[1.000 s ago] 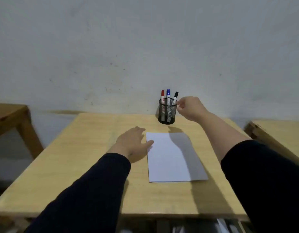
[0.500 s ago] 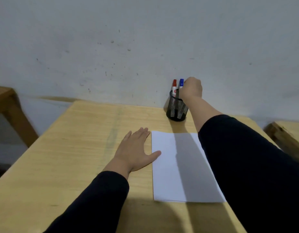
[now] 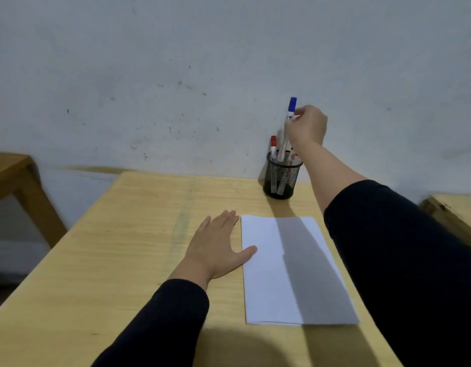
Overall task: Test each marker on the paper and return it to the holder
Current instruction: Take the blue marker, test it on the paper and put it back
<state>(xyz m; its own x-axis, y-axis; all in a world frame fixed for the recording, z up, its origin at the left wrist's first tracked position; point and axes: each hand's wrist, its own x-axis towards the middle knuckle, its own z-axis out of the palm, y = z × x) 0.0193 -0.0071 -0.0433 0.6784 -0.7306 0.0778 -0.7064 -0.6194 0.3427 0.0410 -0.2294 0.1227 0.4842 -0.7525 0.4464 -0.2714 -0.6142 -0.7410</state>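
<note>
A black mesh holder (image 3: 282,178) stands at the far side of the wooden table, near the wall. My right hand (image 3: 307,125) is above it, shut on a blue-capped marker (image 3: 289,123) that is raised partway out, its lower end still at the holder's rim. A red-capped marker (image 3: 273,147) stays upright in the holder; a third marker is mostly hidden behind my wrist. A white sheet of paper (image 3: 266,271) lies in front of the holder. My left hand (image 3: 216,247) rests flat on the table, its thumb touching the paper's left edge.
The wooden table (image 3: 110,260) runs up to a pale wall. Another wooden table's corner (image 3: 9,165) shows at the far left. A wooden edge (image 3: 451,207) sits at the right.
My right hand has closed on the blue marker and lifted it upward out of the holder. The camera view has dipped closer. My left hand stays flat beside the paper.
</note>
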